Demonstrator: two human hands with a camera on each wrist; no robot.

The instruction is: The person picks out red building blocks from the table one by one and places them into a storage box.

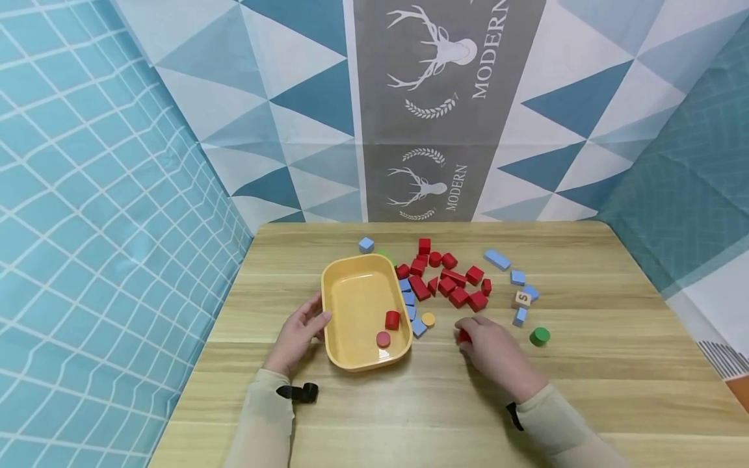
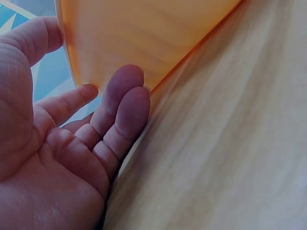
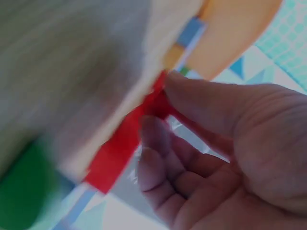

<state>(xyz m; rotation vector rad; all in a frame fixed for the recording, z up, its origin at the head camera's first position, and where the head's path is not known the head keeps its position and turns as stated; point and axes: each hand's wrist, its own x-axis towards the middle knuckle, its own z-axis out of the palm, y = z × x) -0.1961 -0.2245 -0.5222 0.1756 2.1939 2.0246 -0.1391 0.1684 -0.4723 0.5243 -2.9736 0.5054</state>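
Yellow tray (image 1: 351,292) sits left of centre on the wooden desk (image 1: 374,422), and the left grip (image 1: 298,335) has it by its left side: thumb hooked at the rim, fingers up against the outer wall. Looks to me like a steadying hold, since that keeps the inside uncovered and the tray from sliding about. Over on the right, the right grip (image 1: 491,348) is narrow, fingertips pinching a small red block (image 1: 464,336) low over the desk; the fingers hide most of it, so I can't tell its exact shape, or whether it's touching the wood. Makes sense to pinch something that little with the tips rather than the whole palm, imo. Inside the tray, down at the near right corner, there's a red cylinder (image 1: 392,320) and a flat red disc (image 1: 383,339), apart from each other. The loose red blocks (image 1: 458,297) are bunched beyond the right hand, probably left there because it's an easy reach. Blue blocks (image 1: 408,299) line up along the tray's right wall (can't tell if they touch it), with a yellow disc (image 1: 428,319) just beside them. Further right you've got more blue pieces (image 1: 497,259), a cube with a letter on it (image 1: 523,299) and a green cylinder (image 1: 540,336), all spread out from the red bunch, maybe so the colours don't mix.
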